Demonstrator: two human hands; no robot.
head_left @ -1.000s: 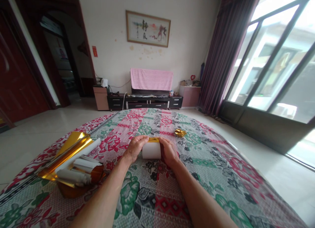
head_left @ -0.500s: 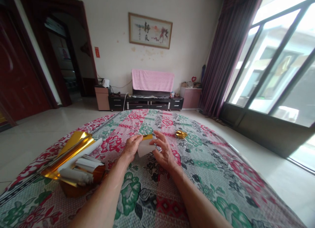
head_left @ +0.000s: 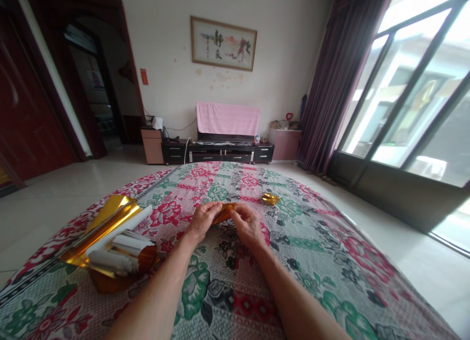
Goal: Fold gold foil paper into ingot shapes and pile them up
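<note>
On the left of the flower-patterned, cloth-covered round table (head_left: 323, 252) I see a heap of shiny gold, white-backed foil sheets (head_left: 108, 242). To its right, the left hand (head_left: 203, 221) pinches a small gold foil piece (head_left: 224, 214). Half a second ago its white side showed and the right hand (head_left: 248, 225) was spread; now gold shows and that hand pinches too, giving me, I judge, firmer control. Both forearms reach forward, converging. Farther right lies a crumpled gold foil scrap (head_left: 270, 198)
</note>
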